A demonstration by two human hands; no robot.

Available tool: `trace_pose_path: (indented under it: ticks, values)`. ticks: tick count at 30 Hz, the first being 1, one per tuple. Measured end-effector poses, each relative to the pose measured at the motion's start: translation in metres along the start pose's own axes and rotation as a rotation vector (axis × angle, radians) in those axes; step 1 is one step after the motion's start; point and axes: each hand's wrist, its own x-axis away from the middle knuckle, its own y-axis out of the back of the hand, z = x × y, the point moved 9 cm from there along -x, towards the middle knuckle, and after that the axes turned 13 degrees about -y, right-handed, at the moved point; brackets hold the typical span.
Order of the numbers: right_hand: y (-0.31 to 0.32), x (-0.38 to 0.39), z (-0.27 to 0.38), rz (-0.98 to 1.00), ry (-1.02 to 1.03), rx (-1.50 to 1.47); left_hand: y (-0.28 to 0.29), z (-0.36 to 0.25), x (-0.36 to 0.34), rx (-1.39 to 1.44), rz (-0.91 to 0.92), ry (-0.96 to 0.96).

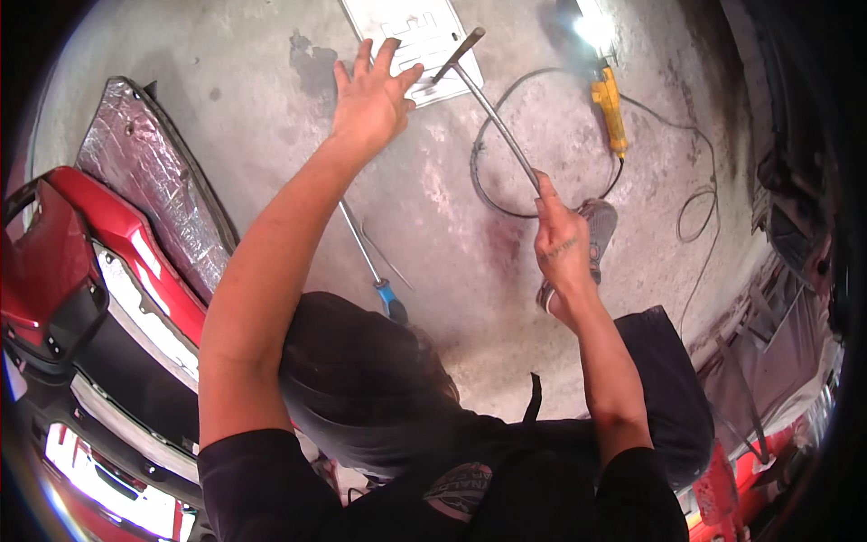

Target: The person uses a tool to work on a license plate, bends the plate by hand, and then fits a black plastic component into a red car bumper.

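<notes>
Grips a metal T-bar in the right hand, below and right of the white panel. Spreads the left hand, released, over the panel's left edge.

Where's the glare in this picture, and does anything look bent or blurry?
Head view: glare burns out the lit end of the yellow work light; head view: white reflections streak the red panel; head view: fisheye bends edges toward the dark rim; head view: the T-handled bar looks fairly sharp.

glaring work lamp upper right, dark bent rim, right edge perhaps blurred
</notes>
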Motion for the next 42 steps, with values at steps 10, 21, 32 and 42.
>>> trace_pose_path:
  ticks: [10,21,32,42]
  values:
    - [-0.009,-0.001,-0.006,-0.021,0.026,-0.017,0.001,0.004,0.002,0.045,-0.015,-0.023]
    - [-0.007,0.004,-0.005,-0.080,0.062,-0.044,0.003,0.004,0.004,-0.023,-0.040,-0.009]
    - [-0.004,0.014,-0.045,-0.068,-0.184,-0.267,0.009,0.026,0.037,0.230,-0.214,0.008]
    - [-0.009,0.023,-0.030,-0.107,-0.007,-0.241,0.012,0.028,0.040,0.225,-0.238,0.005]
